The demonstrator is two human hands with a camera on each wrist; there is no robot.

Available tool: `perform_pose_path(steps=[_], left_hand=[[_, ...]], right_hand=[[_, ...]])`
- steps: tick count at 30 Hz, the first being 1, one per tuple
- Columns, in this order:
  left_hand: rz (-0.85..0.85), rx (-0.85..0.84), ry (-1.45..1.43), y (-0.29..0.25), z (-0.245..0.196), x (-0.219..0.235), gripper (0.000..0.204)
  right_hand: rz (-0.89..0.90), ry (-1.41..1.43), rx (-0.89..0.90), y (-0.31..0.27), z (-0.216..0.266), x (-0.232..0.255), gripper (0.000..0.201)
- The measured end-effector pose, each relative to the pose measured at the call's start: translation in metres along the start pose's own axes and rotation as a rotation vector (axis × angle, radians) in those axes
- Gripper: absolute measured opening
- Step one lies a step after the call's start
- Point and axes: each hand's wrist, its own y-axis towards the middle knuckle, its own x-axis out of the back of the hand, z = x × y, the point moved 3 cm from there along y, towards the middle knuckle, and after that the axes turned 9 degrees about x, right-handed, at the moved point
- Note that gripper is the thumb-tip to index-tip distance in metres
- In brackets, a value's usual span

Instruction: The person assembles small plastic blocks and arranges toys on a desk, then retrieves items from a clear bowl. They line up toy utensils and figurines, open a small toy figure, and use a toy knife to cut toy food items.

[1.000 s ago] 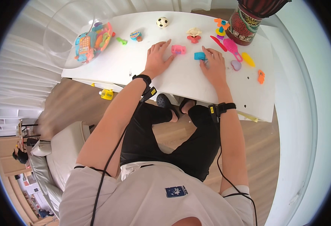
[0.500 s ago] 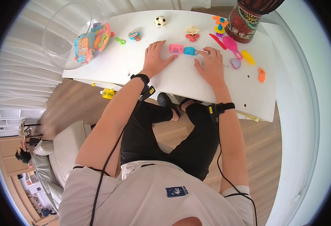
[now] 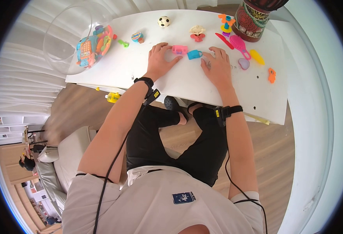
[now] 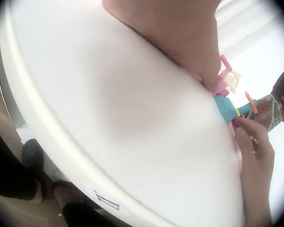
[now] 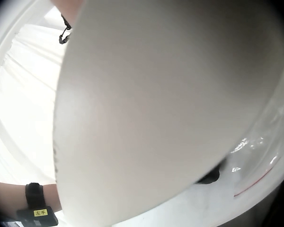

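Note:
In the head view a pink toy [image 3: 179, 50] and a blue toy [image 3: 194, 54] lie side by side on the white table, between the two hands. The left hand [image 3: 160, 61] rests on the table, its fingertips at the pink toy's left side. Fingers of the right hand [image 3: 217, 66] reach to the blue toy's right edge, fingers relaxed. In the left wrist view, the left hand [image 4: 180, 33] is beside the pink toy [image 4: 221, 87], and the right hand [image 4: 256, 165] is by the blue toy [image 4: 225, 108]. The right wrist view shows mostly tabletop [image 5: 146, 109].
Behind the hands lie a football-patterned ball [image 3: 164, 21], a round blue toy [image 3: 137, 37] and a cream-and-red toy [image 3: 197, 34]. A pink brush [image 3: 239, 45], yellow piece [image 3: 257, 57] and lilac heart [image 3: 243, 64] lie right. A drum [image 3: 251, 21] and clear bowl [image 3: 54, 43] flank them.
The blue toy has moved left, close beside the pink one, with the right hand following it a little. The left hand has barely moved; the whole view has shifted slightly.

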Motion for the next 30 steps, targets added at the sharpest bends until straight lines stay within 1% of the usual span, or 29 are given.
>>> perform_pose_path(steps=[3, 5, 8, 9, 11, 14, 15, 17, 21, 24, 26, 27, 29, 30], left_hand=[[-0.011, -0.007, -0.002, 0.0, 0.0, -0.001, 0.054], [-0.012, -0.011, -0.003, 0.0, -0.001, -0.001, 0.053], [-0.011, -0.006, -0.008, 0.001, 0.0, -0.001, 0.051], [-0.011, -0.007, -0.007, 0.001, 0.0, -0.001, 0.05], [-0.009, -0.01, -0.008, 0.001, 0.001, -0.001, 0.049], [0.011, -0.004, -0.025, 0.001, 0.002, -0.001, 0.047], [0.025, 0.006, -0.028, 0.001, 0.002, 0.0, 0.047], [0.039, 0.018, -0.038, 0.0, 0.002, 0.001, 0.046], [0.037, 0.004, -0.075, 0.0, 0.002, 0.002, 0.044], [0.02, 0.012, -0.109, -0.001, 0.004, 0.001, 0.044], [0.007, 0.02, -0.131, -0.001, 0.006, 0.0, 0.044], [0.01, 0.024, -0.183, 0.0, 0.006, 0.001, 0.046], [0.01, 0.028, -0.24, 0.0, 0.004, 0.003, 0.048], [0.005, 0.013, -0.222, 0.0, 0.004, 0.003, 0.048]], right_hand=[[-0.017, 0.068, 0.029, 0.003, 0.003, 0.002, 0.023], [-0.004, 0.14, 0.102, 0.001, 0.003, -0.001, 0.024], [0.031, 0.123, 0.117, -0.002, 0.001, -0.004, 0.025], [0.03, 0.12, 0.112, -0.003, 0.001, -0.005, 0.025], [0.022, 0.047, 0.019, -0.004, -0.003, -0.007, 0.024], [0.039, 0.033, -0.004, -0.003, -0.002, -0.004, 0.023], [0.042, 0.029, -0.004, -0.002, -0.002, -0.003, 0.023], [0.056, 0.047, 0.108, -0.001, 0.003, -0.002, 0.023], [0.051, 0.076, 0.12, 0.001, 0.001, -0.005, 0.023], [0.056, 0.085, 0.102, 0.002, 0.002, -0.007, 0.022], [0.038, 0.068, 0.055, 0.002, 0.001, -0.007, 0.019], [0.043, 0.066, 0.061, 0.002, 0.001, -0.008, 0.019], [-0.021, -0.086, 0.045, 0.001, 0.001, -0.005, 0.016], [-0.018, -0.089, 0.048, 0.001, 0.003, -0.004, 0.016]])
